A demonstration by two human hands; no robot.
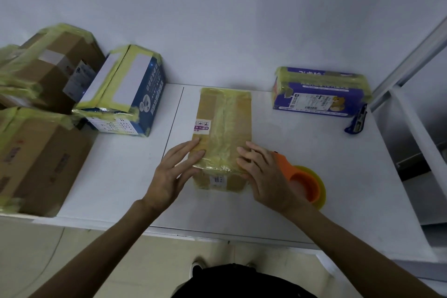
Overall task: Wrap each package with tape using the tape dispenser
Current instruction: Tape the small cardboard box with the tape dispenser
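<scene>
A long brown cardboard package (223, 123) lies in the middle of the white table (121, 176), with a strip of yellowish tape running along its top and over its near end. My left hand (173, 172) lies flat on the package's near left corner with straight fingers. My right hand (263, 174) presses with straight fingers on the near right corner. The orange tape dispenser (306, 185) with its yellow tape roll lies on the table just right of my right hand, partly hidden behind it.
A blue-and-white taped box (128, 94) and several taped brown cartons (41, 152) crowd the table's left side. A purple taped package (319, 92) stands at the back right, with a blue box cutter (358, 120) beside it. A white frame (411, 128) borders the right edge.
</scene>
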